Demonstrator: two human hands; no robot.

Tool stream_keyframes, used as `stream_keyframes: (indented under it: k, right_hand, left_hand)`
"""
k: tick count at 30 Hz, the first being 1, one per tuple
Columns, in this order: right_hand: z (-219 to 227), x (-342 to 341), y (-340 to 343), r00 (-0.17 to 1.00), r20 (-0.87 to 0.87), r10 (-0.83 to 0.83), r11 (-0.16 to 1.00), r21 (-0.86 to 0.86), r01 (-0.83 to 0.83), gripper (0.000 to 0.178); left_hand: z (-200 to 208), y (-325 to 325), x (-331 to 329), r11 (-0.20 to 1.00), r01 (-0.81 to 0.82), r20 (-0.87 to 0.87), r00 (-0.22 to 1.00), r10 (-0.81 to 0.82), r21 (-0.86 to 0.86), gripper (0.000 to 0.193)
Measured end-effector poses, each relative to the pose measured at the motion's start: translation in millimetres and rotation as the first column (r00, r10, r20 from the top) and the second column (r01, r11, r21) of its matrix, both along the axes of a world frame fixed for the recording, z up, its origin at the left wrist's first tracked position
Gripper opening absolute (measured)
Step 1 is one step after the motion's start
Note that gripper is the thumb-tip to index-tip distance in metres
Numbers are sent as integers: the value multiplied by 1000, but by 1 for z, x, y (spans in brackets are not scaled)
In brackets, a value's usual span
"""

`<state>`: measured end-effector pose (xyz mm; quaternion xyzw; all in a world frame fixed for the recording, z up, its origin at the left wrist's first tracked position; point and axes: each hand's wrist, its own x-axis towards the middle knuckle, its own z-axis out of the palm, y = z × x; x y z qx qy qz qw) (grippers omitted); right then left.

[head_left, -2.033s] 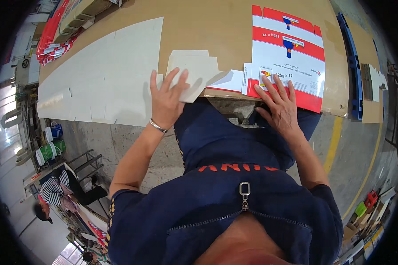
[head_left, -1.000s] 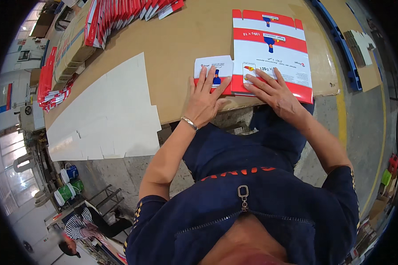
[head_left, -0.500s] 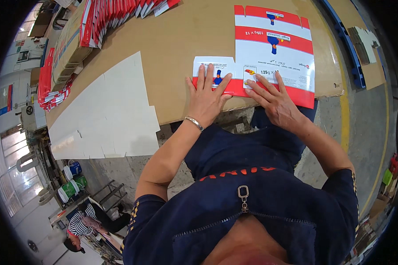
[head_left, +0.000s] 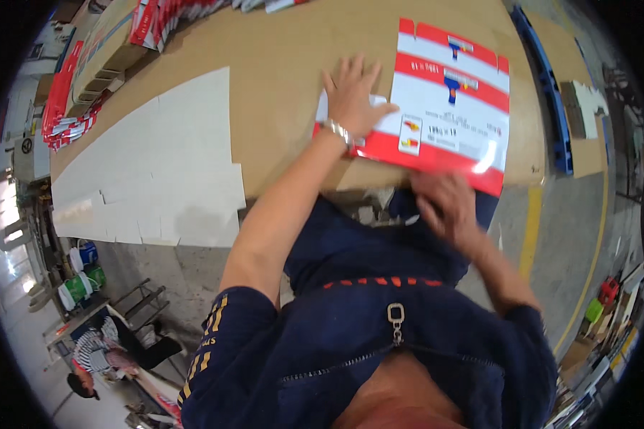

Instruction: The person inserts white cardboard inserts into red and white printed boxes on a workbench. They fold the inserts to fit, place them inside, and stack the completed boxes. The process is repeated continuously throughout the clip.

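Observation:
A flat, printed carton blank (head_left: pixel 451 107) in red and white lies on a brown cardboard-topped table (head_left: pixel 293 93). My left hand (head_left: pixel 354 104) rests on the blank's narrower left flap, fingers spread, covering most of that flap. Just below the blank's near edge is my right hand (head_left: pixel 444 204), smeared by motion. Its fingertips are close to the red border, and whether they touch it or hold anything is unclear.
Left on the table lies a large white sheet (head_left: pixel 157 171). Stacked red-and-white folded cartons (head_left: pixel 150 25) stand beside it, by brown bundles (head_left: pixel 96 71). Beyond the right edge is a blue pallet (head_left: pixel 551 100). At lower left sits another person (head_left: pixel 107 350) in stripes.
My left hand has moved up and right over the flap. My right hand has slid off the blank's face toward its near edge. The blank has shifted and tilted slightly.

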<state>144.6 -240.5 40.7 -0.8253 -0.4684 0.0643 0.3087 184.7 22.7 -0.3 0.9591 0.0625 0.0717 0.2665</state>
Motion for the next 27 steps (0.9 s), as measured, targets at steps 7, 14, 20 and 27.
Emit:
stream_keyframes:
  k: [7,14,20,27]
  right_hand:
    - [2,-77,-6,-208,-970,126,635,-82,768,50]
    - [6,142,-55,642,-390,-660,739,-180,650,39]
    - [-51,377,101,857,-342,-385,875,158,457,45]
    - [-65,393,364,867,-392,-308,874,244,421,40]
  left_hand:
    - [30,-56,-123,622,211,18,953,-302,-754,73]
    - [51,58,-201,980,-186,-16,983,185,-73,89]
    - [46,86,-282,867,-388,-450,743,495,313,105]
    - [44,96,-302,892,-396,-347,823,450,219,79]
